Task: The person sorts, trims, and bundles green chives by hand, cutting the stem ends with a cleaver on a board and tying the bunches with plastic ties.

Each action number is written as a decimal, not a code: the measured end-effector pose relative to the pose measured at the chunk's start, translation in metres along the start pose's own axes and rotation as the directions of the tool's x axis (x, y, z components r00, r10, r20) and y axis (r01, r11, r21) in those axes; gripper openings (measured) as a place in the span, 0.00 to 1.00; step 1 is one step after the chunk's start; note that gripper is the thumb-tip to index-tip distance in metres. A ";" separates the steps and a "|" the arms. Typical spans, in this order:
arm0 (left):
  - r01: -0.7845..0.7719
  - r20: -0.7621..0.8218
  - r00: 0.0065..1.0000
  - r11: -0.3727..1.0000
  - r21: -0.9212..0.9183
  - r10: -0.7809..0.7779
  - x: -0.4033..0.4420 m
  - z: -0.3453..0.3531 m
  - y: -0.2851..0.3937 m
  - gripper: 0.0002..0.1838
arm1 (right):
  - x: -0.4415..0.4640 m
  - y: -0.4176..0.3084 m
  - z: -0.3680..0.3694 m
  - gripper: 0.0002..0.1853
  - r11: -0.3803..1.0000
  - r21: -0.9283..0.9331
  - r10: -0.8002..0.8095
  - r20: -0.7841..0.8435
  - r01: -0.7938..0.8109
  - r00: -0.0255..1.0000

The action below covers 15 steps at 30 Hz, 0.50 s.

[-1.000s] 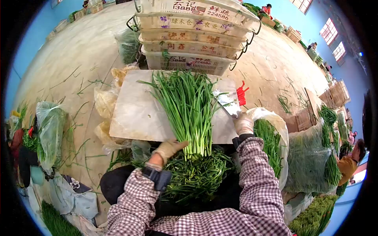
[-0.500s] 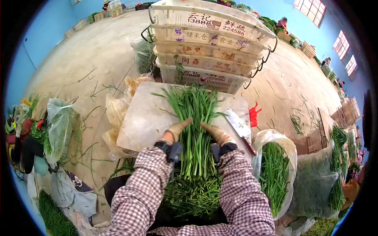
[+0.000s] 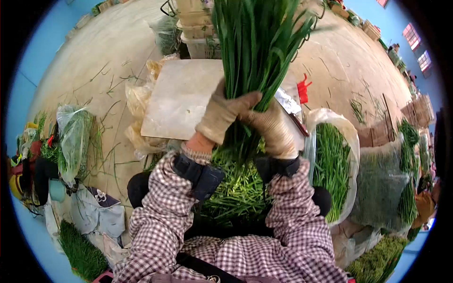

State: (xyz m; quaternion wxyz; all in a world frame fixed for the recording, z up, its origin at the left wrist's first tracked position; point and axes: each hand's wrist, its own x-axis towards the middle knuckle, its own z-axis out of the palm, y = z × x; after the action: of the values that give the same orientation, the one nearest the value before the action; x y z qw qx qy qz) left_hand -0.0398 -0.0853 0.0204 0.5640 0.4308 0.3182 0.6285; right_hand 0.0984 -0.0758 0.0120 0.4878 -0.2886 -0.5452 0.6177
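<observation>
A thick bunch of garlic chives (image 3: pixel 255 52) stands upright in front of me, its leaves fanning out at the top. My left hand (image 3: pixel 226 111), in a beige work glove, is wrapped round the lower part from the left. From the right, my gloved right hand (image 3: pixel 271 127) grips the same stalks, its fingers meeting the left ones. Behind the bunch lies a pale board (image 3: pixel 181 101). A knife (image 3: pixel 298 123) with a dark red handle rests at the board's right side, its blade partly hidden. Below my wrists are loose cut green pieces (image 3: pixel 236 193).
Stacked white crates (image 3: pixel 198 45) stand beyond the board. To the right is an open plastic bag (image 3: pixel 351 165) full of chives, and red ties (image 3: pixel 303 89) lie near the knife. Crumpled yellowish plastic (image 3: pixel 138 101) borders the board's left. Another person (image 3: pixel 29 174) sits at far left.
Both hands have closed round the chives and lifted them off the board, upright and nearer the camera. The view has tilted down, so the crates sit higher in it.
</observation>
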 end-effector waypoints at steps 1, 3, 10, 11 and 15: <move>-0.052 0.005 0.999 0.999 -0.004 0.052 -0.001 0.015 0.019 0.36 | 0.000 -0.021 0.004 0.34 0.999 0.008 -0.052 0.015 0.052 0.999; -0.131 0.020 0.991 0.987 0.090 0.130 0.004 0.033 0.043 0.42 | 0.004 -0.047 -0.003 0.36 0.967 -0.191 -0.172 0.014 0.171 0.985; -0.298 0.141 0.954 0.886 0.356 0.264 0.022 0.019 -0.009 0.58 | 0.019 -0.009 -0.058 0.35 0.822 -0.465 -0.292 0.149 0.327 0.945; -0.389 0.248 0.919 0.811 0.437 0.307 0.031 0.011 -0.024 0.60 | 0.018 -0.003 -0.061 0.34 0.820 -0.481 -0.260 0.172 0.312 0.950; -0.264 0.245 0.946 0.944 0.197 0.213 0.047 0.017 -0.055 0.50 | 0.029 0.034 -0.075 0.30 0.996 0.016 0.078 0.216 -0.083 0.973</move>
State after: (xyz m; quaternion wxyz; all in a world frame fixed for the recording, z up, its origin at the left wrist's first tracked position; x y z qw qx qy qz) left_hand -0.0003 -0.0322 -0.0122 0.4621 0.5950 0.2688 0.6001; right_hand 0.1445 -0.0176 -0.0336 0.4039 -0.2360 -0.5750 0.6712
